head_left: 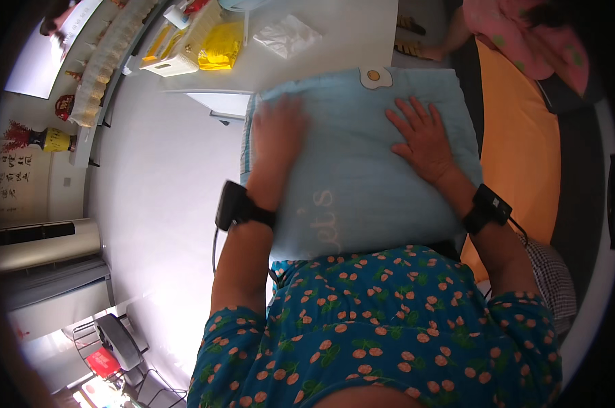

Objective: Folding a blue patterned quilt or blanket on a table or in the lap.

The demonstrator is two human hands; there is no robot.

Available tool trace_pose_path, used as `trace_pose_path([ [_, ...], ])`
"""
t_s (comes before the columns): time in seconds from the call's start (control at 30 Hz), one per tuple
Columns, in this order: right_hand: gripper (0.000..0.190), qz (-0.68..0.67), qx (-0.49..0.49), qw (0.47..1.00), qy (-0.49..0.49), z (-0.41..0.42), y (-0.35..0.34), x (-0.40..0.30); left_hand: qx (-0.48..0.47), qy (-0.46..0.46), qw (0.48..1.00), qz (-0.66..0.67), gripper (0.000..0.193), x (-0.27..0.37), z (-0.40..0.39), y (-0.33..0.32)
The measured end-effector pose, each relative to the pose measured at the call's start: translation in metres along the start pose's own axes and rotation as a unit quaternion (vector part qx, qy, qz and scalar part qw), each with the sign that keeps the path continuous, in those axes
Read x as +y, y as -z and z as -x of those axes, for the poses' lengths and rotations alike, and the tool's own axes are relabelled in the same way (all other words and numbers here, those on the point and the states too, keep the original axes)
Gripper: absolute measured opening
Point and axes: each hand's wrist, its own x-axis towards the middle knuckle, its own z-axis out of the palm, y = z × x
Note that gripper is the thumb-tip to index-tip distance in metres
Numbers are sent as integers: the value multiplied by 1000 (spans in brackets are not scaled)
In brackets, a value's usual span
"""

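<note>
A light blue folded quilt [358, 153] with a fried-egg print on its far edge and pale lettering near its left side lies before me. My left hand [282, 127], blurred, is over its far left part, back up; nothing shows in it. My right hand [422, 137] lies flat on the quilt's right part with its fingers spread. Both wrists wear black strapped devices with cables. The quilt's near edge reaches the cherry-print clothing at my front. What lies under the quilt is mostly hidden.
Beyond the quilt, a grey-white table [348, 35] holds a white plastic basket [169, 66], a yellow packet [221, 46] and a crumpled clear plastic bag [287, 35]. An orange cover [522, 153] lies on the dark seat at right. Another person in pink [527, 41] is at the upper right.
</note>
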Motion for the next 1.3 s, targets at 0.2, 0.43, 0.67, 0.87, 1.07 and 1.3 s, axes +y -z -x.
trace_pose_path([
  [0.2,62,-13,-11,1000,-16,-3,-4,6,-174,180,967,35,43,-7,-37,22],
  [0.43,63,18,-14,999,-36,-10,4,7,113,-237,958,115,38,33,-42,-19],
  [0.67,63,-54,-3,998,-30,-9,3,5,-53,5,991,123,43,-11,-47,-21],
  [0.87,64,-73,10,997,-31,-7,-1,3,-74,118,985,103,43,-46,-19,-28],
  [1.07,69,-38,53,992,-109,-4,-9,5,13,131,981,145,47,-52,16,-31],
  [1.3,76,63,29,933,-352,11,-20,16,1,222,953,205,58,-34,61,-12],
])
